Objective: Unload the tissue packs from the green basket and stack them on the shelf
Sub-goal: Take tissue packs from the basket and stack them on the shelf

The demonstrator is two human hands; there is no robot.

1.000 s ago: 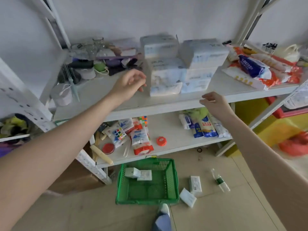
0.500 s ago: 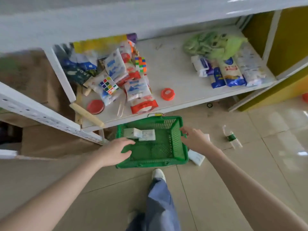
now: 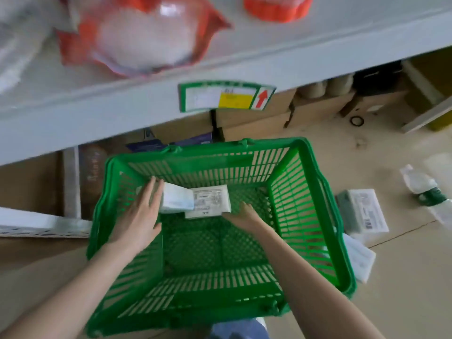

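Reaching into the green basket (image 3: 315, 216) with both hands; 2 tissue packs lie touching at its far end, none lifted yet. Left hand (image 3: 139, 216): grip apart, fingers flat against the left tissue pack (image 3: 177, 200). Right hand (image 3: 245, 217): at the near edge of the right tissue pack (image 3: 211, 198); fingers hidden, grip state cannot be told. Judgement: close each hand squarely across a pack's short sides, lift clear of the basket wall, then raise to the shelf (image 3: 122, 111).
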